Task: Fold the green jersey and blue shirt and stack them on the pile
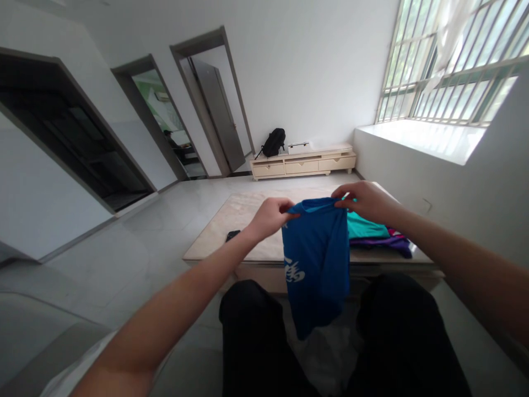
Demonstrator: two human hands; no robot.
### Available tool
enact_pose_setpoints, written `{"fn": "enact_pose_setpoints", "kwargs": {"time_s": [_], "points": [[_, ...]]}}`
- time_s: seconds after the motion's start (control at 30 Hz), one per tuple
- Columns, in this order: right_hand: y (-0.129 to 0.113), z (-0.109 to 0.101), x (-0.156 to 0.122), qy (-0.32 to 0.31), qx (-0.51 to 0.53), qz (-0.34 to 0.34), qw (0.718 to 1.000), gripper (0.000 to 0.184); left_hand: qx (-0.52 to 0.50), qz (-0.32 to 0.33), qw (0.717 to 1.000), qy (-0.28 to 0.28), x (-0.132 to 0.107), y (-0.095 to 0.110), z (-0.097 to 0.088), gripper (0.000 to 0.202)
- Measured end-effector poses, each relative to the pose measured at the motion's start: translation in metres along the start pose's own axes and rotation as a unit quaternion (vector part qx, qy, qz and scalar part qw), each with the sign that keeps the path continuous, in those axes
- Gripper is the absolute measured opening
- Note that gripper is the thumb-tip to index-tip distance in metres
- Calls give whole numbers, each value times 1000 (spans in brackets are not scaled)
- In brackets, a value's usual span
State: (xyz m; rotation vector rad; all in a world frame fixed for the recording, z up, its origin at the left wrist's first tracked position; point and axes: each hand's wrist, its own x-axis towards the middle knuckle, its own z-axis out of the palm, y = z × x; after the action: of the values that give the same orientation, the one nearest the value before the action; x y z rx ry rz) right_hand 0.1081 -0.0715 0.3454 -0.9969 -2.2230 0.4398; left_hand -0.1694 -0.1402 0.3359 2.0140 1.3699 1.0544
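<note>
A white-walled room with a pale stone floor opens out around the seated person, with a tall barred window [450, 66] filling the far right corner above a broad white sill [421, 140]. Along the left wall are three doorways, and the farthest one has a grey door [217, 118] standing open. Against the far wall sits a low cream cabinet with drawers [303, 164], and a black backpack [273, 143] stands on its left end.

Nearer, a low bench with a marble-like top [243, 212] stands right in front of the person, whose knees in black trousers [248, 331] show at the near edge of the scene. A blue T-shirt [316, 264] with a white printed character [295, 270] hangs in the air between the two hands, its lower part dropping past the near edge of the bench towards the knees.

The left hand [268, 216] is closed on the shirt's upper left corner, and the right hand [366, 201] pinches the upper right corner, pulling that top edge taut. Just beyond the right hand, a teal cloth [366, 227] lies on a purple garment [397, 242] on the bench. A black phone [232, 235] lies on the bench top, just beside the left wrist.
</note>
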Motion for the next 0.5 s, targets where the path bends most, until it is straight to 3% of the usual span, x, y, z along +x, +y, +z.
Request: {"fn": "enact_pose_setpoints", "kwargs": {"time_s": [0.13,0.23,0.3,0.4,0.5], "points": [[-9,-36,106,35,89,30,995,13,13,34,998,57,96,11,-53,37],[-42,-82,189,114,99,-8,989,17,-1,95,984,147,160,38,-103,34],[-72,-115,230,164,87,-54,981,20,-6,152,966,208,188,63,-137,28],[-113,-150,255,217,63,-148,963,26,-12,235,937,260,198,96,-172,21],[-123,-154,234,237,8,-226,945,27,-25,264,928,261,177,101,-174,21]]}}
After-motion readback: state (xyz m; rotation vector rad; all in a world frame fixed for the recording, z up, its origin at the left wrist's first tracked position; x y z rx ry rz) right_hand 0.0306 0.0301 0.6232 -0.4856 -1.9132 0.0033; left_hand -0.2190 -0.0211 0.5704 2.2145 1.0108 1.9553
